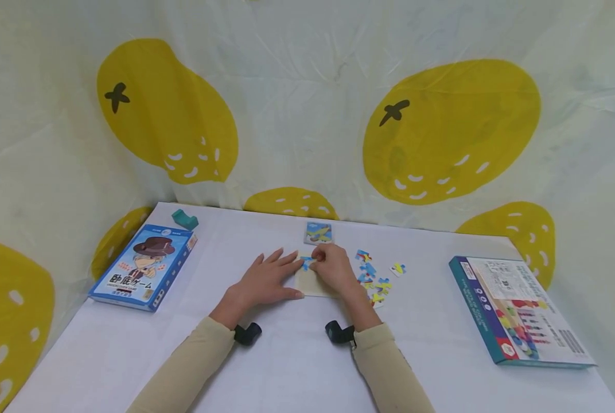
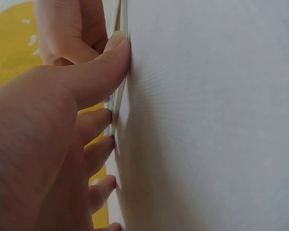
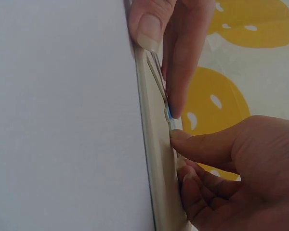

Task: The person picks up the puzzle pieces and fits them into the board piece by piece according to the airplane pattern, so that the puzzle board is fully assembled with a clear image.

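My left hand (image 1: 268,281) lies with its fingers spread at the left side of a pale puzzle board (image 1: 314,285). Its index fingertip touches blue jigsaw pieces (image 1: 306,263) on the board's upper part, and in the right wrist view its thumb rests on the board's edge. Across the board, my right hand (image 1: 333,267) has curled fingers and pinches a jigsaw piece at the same spot, mostly hidden by the fingers. The right wrist view shows a bit of blue piece (image 3: 170,112) between the two hands. Loose blue and yellow jigsaw pieces (image 1: 382,286) lie right of the board.
Behind the board sits a small picture card (image 1: 318,233). A blue game box (image 1: 143,268) stands at left, with a teal block (image 1: 185,219) behind it. Another box (image 1: 524,312) lies at right on the white table (image 1: 287,367). A lemon-patterned curtain (image 1: 297,115) hangs behind.
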The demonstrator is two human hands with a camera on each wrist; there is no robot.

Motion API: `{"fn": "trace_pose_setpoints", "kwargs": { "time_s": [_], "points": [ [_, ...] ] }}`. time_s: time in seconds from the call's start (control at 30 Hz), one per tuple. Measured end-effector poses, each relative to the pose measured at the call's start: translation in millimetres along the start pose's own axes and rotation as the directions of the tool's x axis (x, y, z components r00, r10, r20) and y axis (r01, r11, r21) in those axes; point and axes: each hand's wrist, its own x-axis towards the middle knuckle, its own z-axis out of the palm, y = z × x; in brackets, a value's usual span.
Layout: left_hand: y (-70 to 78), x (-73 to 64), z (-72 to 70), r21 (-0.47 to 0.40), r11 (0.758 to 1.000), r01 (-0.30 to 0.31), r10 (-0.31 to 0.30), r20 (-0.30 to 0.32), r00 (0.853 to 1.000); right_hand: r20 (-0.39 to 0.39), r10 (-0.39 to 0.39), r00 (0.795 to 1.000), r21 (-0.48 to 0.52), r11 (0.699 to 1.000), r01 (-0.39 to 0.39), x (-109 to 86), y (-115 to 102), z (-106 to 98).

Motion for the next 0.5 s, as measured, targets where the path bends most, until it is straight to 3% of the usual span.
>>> {"fn": "trace_pose_setpoints", "kwargs": {
  "time_s": [0.23, 0.5],
  "points": [
    [-0.5, 2.2, 0.4, 0.003, 1.0, 0.024, -0.024, 0.03, 0.999, 0.029, -0.007, 1.0, 0.043, 0.999, 0.005, -3.0, 13.4, -15.9],
    [-0.1, 2.5, -0.4, -0.02, 0.999, 0.032, -0.031, 0.03, 0.999, -0.007, 0.038, 0.999, 0.029, 0.999, -0.037, -8.2, 28.6, -49.4]
  ]
}}
